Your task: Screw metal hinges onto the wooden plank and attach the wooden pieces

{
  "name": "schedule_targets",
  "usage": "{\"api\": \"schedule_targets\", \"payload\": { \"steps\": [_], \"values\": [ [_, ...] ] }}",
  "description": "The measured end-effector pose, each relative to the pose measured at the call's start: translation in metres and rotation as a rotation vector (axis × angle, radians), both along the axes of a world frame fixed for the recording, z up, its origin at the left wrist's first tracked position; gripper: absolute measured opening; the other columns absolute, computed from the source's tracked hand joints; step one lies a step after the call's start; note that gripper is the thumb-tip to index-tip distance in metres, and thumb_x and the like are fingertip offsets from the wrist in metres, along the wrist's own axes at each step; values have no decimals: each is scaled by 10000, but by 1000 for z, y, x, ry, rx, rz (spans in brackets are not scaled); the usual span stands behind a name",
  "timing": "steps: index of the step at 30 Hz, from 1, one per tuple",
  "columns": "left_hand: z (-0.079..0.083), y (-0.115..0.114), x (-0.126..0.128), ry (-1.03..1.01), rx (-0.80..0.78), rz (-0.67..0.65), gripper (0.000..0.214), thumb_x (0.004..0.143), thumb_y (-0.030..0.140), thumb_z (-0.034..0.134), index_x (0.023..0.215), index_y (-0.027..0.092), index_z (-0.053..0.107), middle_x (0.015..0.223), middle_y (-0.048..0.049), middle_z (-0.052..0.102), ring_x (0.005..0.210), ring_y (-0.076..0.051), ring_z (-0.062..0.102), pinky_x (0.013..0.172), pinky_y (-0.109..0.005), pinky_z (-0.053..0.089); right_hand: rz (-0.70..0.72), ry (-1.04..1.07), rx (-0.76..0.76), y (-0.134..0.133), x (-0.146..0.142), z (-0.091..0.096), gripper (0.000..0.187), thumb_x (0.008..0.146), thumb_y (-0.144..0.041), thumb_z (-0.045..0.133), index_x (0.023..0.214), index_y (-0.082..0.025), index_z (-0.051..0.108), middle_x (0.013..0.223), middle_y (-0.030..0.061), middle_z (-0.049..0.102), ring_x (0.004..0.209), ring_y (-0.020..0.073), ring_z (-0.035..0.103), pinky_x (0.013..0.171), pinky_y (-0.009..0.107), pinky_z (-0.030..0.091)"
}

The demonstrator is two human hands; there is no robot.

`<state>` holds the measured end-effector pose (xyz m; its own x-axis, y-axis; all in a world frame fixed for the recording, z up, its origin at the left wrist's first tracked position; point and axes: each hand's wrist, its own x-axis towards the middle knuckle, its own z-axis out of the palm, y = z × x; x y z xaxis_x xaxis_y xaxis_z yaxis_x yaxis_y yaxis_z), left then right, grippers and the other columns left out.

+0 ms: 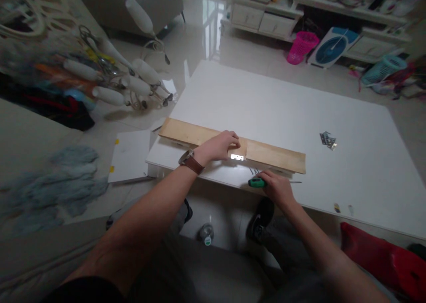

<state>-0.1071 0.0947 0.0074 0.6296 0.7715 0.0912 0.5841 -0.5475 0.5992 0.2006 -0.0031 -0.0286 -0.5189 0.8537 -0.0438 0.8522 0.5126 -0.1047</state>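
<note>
A long wooden board [273,155] lies across a large white panel [266,99]. My left hand [220,146], with a watch on its wrist, bends over the middle of the board and grips it there, fingers curled. Just below those fingertips a small shiny metal hinge [237,157] sits at the board's near edge. My right hand [277,186] is closed around a screwdriver [257,182] with a green handle, its thin shaft pointing right. Several screws [254,171] lie on the panel between the board and the right hand.
More metal hinges [328,140] are piled on the panel's right side. White-shaded lamps [136,84] stand on the floor at left, near a white box [129,155]. Below are a glass jar [207,234] and a red bag [376,254]. A pink basket [302,48] stands beyond.
</note>
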Motion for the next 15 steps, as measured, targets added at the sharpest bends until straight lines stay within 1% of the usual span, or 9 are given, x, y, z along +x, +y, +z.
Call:
{"api": "schedule_targets", "payload": {
  "steps": [5,7,9,10,11,12,13,14,15],
  "values": [
    [4,-2,1,15,-8,6,356,793,78,701,1126,188,764,1292,-119,687,1225,-270,622,1113,-431,524,-8,87,70,2,-3,4,316,822,-45,615,984,-251,790,1069,35,829,715,170,701,559,282,312],
    [4,-2,2,18,-12,5,366,794,71,694,1136,185,760,1295,-120,689,1222,-269,624,1112,-427,522,-18,199,106,3,-8,11,234,827,-85,624,930,-235,772,1002,43,814,694,168,683,564,278,340],
    [4,-2,4,15,-12,2,370,796,61,683,1138,181,757,1304,-126,690,1220,-267,626,1112,-425,519,-54,371,129,5,-15,25,118,866,-163,636,861,-226,736,901,45,774,687,169,663,588,276,390],
    [4,-2,5,13,-10,-1,368,798,56,677,1135,182,756,1302,-126,692,1218,-265,628,1109,-422,519,-89,469,136,6,-20,34,88,890,-212,648,830,-224,712,844,41,740,685,171,650,603,282,413],
    [3,-2,6,12,-8,-4,362,802,54,670,1128,185,757,1295,-123,695,1213,-263,629,1102,-418,520,-138,556,135,7,-25,43,130,900,-268,674,776,-227,670,776,29,689,668,170,622,614,292,428],
    [3,-3,7,10,-4,-5,351,808,54,664,1118,190,757,1284,-120,699,1204,-260,632,1091,-416,523,-203,631,141,9,-29,53,226,891,-325,708,711,-235,604,711,10,630,643,166,580,613,303,428],
    [3,-3,8,8,0,-2,338,816,55,658,1108,193,758,1271,-117,703,1196,-259,634,1079,-415,526,-300,685,142,11,-33,61,310,877,-381,745,681,-245,548,673,-10,576,629,161,541,611,309,426],
    [3,-4,8,6,4,3,324,823,58,653,1098,195,759,1258,-116,707,1185,-259,637,1068,-417,528,-405,738,151,13,-37,68,356,862,-419,765,678,-252,511,646,-28,524,614,156,505,594,308,416],
    [3,-5,9,4,8,7,311,830,61,650,1089,195,760,1248,-116,709,1175,-259,640,1058,-418,529,-462,798,149,16,-39,73,324,862,-429,760,724,-254,524,663,-33,513,623,157,498,587,306,419]
  ]
}}
